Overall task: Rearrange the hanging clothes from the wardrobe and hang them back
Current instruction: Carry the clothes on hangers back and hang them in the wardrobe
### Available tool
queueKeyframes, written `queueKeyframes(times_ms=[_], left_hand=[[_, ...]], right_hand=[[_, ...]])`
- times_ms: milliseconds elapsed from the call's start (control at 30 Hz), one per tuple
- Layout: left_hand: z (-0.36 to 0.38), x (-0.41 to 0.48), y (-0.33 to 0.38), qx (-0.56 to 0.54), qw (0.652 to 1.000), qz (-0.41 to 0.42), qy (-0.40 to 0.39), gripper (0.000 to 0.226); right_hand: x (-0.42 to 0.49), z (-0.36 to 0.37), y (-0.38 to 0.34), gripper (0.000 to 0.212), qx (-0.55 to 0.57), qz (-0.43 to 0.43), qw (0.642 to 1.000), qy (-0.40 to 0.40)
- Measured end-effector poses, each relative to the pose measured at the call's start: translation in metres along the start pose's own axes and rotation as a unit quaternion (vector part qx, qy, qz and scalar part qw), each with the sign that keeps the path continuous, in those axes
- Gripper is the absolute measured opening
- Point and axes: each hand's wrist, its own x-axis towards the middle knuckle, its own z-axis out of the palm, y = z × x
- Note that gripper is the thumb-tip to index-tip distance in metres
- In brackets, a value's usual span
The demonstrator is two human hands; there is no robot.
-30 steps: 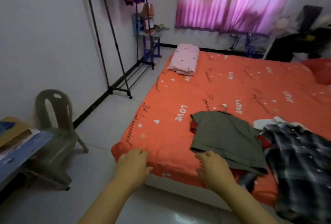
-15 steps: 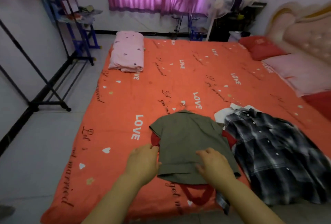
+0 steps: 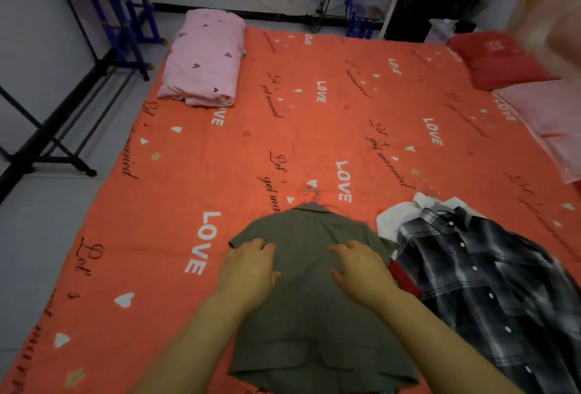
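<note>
1. Left hand (image 3: 248, 271): palm down on the left sleeve of the olive shirt (image 3: 305, 330). The fingers are bent over the fabric and the tips are hidden, so I cannot tell if it pinches cloth or only rests there.
2. Right hand (image 3: 361, 271): palm down on the shirt's right chest with the knuckles bent in the same way. Whether it has any grip is not visible.
3. Change: a second ago both hands hovered at the bed edge, off the shirt. Half a second ago they were at its lower part, and now they are up near the shoulders. The shirt has not moved.
4. Task thing: the olive shirt lies flat on the orange bedsheet (image 3: 220, 173), collar away from the person, with its hanger hook (image 3: 312, 192) poking out of the collar.
5. Meaning, as a judgement: the hands look set to lift the shirt by its shoulders or hanger. The pickup is starting and the re-hang is not yet done.
6. A red garment (image 3: 405, 280) peeks out from under the shirt's right side and may drag along with it.
7. A plaid shirt (image 3: 490, 283) lies just beside it on the right, over a white garment (image 3: 388, 220). Both are still to be hung.
8. The black clothes rack (image 3: 63, 148) stands on the floor at far left, well apart from the shirt, so the person needs to turn and carry it there.
9. A pink folded blanket (image 3: 204, 60) sits at the far left of the bed and a red pillow (image 3: 500, 60) at far right. Neither is in the way.
</note>
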Motion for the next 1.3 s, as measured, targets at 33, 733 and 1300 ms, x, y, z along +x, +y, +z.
queueKeyframes(times_ms=[33, 733, 1300], left_hand=[[0.006, 0.019, 0.005, -0.002, 1.000, -0.009, -0.006, 0.045], [0.221, 0.310, -0.008, -0.009, 0.991, -0.120, -0.052, 0.073], [0.208, 0.278, -0.024, -0.054, 0.992, -0.092, 0.065, 0.069]], right_hand=[[0.019, 0.002, 0.013, 0.048, -0.002, -0.004, 1.000, -0.011], [0.298, 0.198, 0.166, 0.084, 0.043, -0.026, 0.999, -0.020], [0.256, 0.142, 0.152, 0.085, 0.060, -0.134, 0.978, 0.147]])
